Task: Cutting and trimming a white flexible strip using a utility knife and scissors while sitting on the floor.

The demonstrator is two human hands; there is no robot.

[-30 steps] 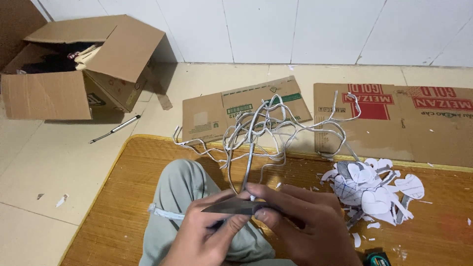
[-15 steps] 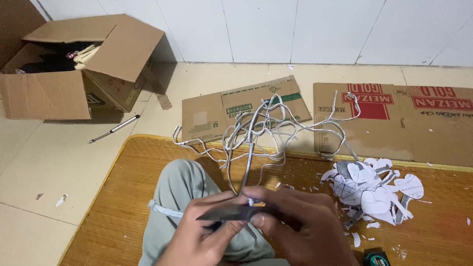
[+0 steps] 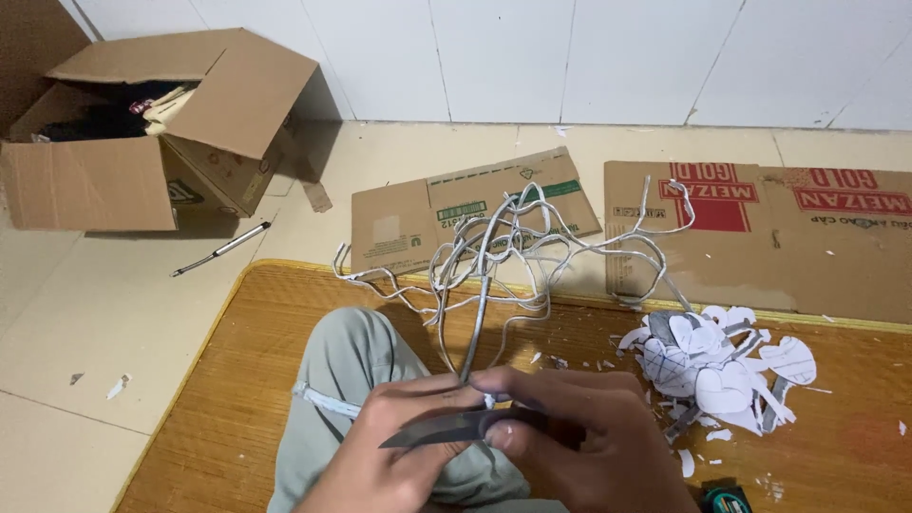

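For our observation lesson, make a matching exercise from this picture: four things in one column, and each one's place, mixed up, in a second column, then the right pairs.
Things
1. knife blade
2. open cardboard box
3. white paper cut-outs
4. tangle of white wire

Places
A. on the woven mat, to the right of the hands
B. between the left hand and the right hand
C. on the tiled floor at far left, near the wall
D. rising from the hands, spreading over the mat's far edge and the flattened cardboard

Pairs: 1-B, 2-C, 3-A, 4-D
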